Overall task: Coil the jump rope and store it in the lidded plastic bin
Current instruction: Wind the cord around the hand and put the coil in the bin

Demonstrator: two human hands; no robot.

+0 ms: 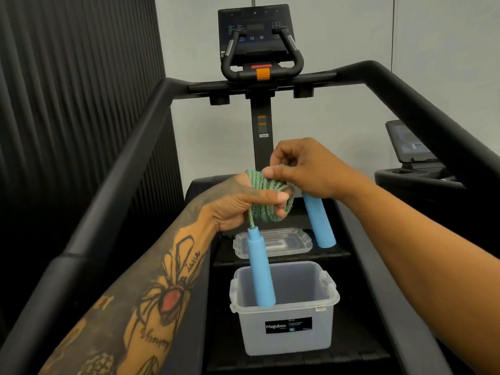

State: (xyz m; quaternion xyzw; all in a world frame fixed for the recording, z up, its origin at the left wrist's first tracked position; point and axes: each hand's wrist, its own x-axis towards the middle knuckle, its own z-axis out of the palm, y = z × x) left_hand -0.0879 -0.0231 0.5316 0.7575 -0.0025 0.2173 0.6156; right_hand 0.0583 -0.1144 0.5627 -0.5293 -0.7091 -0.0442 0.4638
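rope [266, 185] sits bundled in green-blue loops around the fingers of our left hand [238, 204], which is curled tight on the coil, thumb clamped across the strands. our right hand [311, 171], at 1 o'clock of the coil, pinches a strand at the top of the bundle between thumb and bent fingers.

both blue handles dangle free. near handle [261, 269] hangs at 6 o'clock of the coil, its lower end in front of the open bin [286, 336]. we cannot tell whether its tip is inside the bin or only above it. far handle [319, 220] hangs at 4 o'clock, off to the side of the bin's mouth. lid [284, 244] lies flat on the next tread up, at 12 o'clock of the bin and apart from it.

risks, as we judge them:
- loops look loose and unsecured. if the left fingers slide out before the last strand is tucked, the coil likely springs open.
- swinging handles could catch the bin's rim on the way down and drag loops apart, or shove the light bin along its step [365, 355].
- far handle may end up draped over the rim, so the lid will not seat.
- lid rests near its tread's front edge, where a swinging handle could knock it off.
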